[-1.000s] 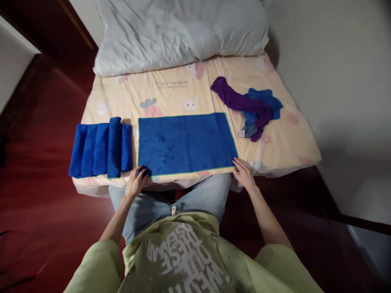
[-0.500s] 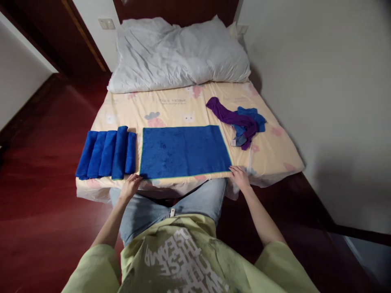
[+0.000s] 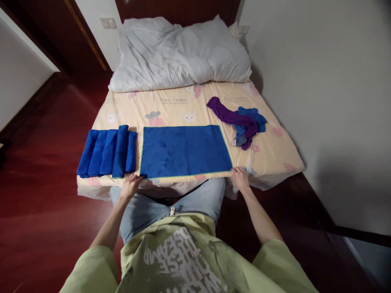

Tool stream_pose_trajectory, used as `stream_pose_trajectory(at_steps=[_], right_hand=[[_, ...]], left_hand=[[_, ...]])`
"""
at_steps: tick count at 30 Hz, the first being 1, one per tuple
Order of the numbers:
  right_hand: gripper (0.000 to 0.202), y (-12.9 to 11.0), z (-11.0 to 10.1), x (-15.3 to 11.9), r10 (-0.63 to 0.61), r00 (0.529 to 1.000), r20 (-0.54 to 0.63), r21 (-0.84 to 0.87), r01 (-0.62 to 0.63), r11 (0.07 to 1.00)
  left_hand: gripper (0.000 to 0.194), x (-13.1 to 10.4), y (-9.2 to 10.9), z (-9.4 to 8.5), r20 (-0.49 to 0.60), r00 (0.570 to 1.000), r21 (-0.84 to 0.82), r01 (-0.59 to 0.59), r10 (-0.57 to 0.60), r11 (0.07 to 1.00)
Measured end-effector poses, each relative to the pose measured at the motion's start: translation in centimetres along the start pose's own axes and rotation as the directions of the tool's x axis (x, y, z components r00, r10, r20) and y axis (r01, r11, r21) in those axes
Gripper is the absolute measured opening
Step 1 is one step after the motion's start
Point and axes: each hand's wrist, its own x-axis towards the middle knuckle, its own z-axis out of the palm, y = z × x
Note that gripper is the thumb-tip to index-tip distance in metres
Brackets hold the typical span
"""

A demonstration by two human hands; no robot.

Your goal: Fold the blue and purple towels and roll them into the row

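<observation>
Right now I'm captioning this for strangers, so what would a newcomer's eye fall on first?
Probably the flat blue towel near the bed's front edge, with the left hand and right hand at its near corners. Left of it lie five blue rolls; right of it, a crumpled purple cloth lies partly across blue cloth.

Honestly can't tell if my left hand (image 3: 130,186) is pinching the corner of the blue towel (image 3: 185,150) or just resting there, too small. Same for my right hand (image 3: 240,178). The purple cloth (image 3: 229,116) hides part of the blue cloth (image 3: 260,120), the white tag (image 3: 233,143) is unreadable, my shirt (image 3: 137,264) print runs off the bottom, headboard (image 3: 179,10)'s chopped up top.
</observation>
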Motion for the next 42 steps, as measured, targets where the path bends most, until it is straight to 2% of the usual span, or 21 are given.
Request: stream_pose_trajectory(at_steps=[5, 10, 14, 18, 21, 24, 27, 29, 31, 33, 36, 39, 42], right_hand=[[0.043, 0.2, 0.0, -0.4, 0.014, 1.0, 0.009, -0.008, -0.014, 1.0], [0.041, 0.1, -0.1, -0.6, 0.004, 1.0, 0.012, -0.022, -0.003, 1.0], [0.039, -0.4, -0.5, -0.5, 0.04, 0.998, 0.043, -0.033, -0.039, 0.999], [0.037, -1.7, -1.1, 0.1, 0.129, 0.99, 0.052, -0.035, -0.128, 0.991], [0.042, -3.3, -1.1, 1.2, 0.167, 0.986, -0.028, 0.047, -0.166, 0.985], [0.051, -5.8, -0.9, 3.5, 0.123, 0.99, -0.075, 0.158, -0.11, 0.981], [0.058, -8.9, -0.6, 7.4, 0.01, 1.0, -0.026, 0.235, -0.004, 0.972], [0.061, -10.8, -0.4, 10.8, -0.048, 0.998, 0.028, 0.263, 0.039, 0.964], [0.063, -12.1, -0.1, 14.7, -0.043, 0.996, 0.076, 0.264, 0.021, 0.964], [0.065, -12.8, 0.5, 18.6, 0.0, 0.994, 0.111, 0.255, -0.029, 0.967], [0.066, -12.3, 1.8, 24.1, 0.059, 0.986, 0.154, 0.249, -0.096, 0.964], [0.067, -10.4, 3.5, 28.4, 0.13, 0.967, 0.217, 0.234, -0.181, 0.955], [0.068, -7.3, 5.1, 31.3, 0.192, 0.954, 0.229, 0.187, -0.236, 0.954]], left_hand=[[0.031, -0.2, -0.4, -0.1, 0.005, 1.0, -0.001, -0.016, 0.016, 1.0], [0.032, -0.6, -0.7, -0.4, -0.005, 1.0, -0.007, -0.02, 0.02, 1.0], [0.032, -0.6, -0.5, -0.6, 0.014, 1.0, -0.009, -0.019, 0.02, 1.0], [0.031, 0.0, 1.1, -0.7, -0.023, 1.0, 0.054, -0.002, 0.004, 0.999], [0.033, 1.4, 3.6, -0.5, -0.072, 0.997, 0.035, -0.009, 0.011, 0.999], [0.042, 4.3, 6.8, 0.4, -0.085, 0.996, -0.054, -0.038, 0.033, 0.998], [0.051, 9.0, 9.6, 1.6, -0.072, 0.997, -0.124, -0.026, 0.017, 0.992], [0.058, 12.7, 10.7, 2.3, -0.037, 0.999, -0.133, 0.004, -0.009, 0.991], [0.064, 16.5, 10.9, 2.5, 0.024, 0.998, -0.103, 0.054, -0.052, 0.993], [0.069, 20.2, 10.2, 2.5, 0.085, 0.99, -0.046, 0.12, -0.116, 0.992], [0.074, 25.0, 8.1, 2.3, 0.145, 0.966, 0.029, 0.21, -0.212, 0.977], [0.077, 28.6, 5.2, 2.2, 0.175, 0.946, 0.049, 0.269, -0.273, 0.962], [0.078, 30.6, 2.4, 2.5, 0.171, 0.934, 0.017, 0.316, -0.314, 0.949]])
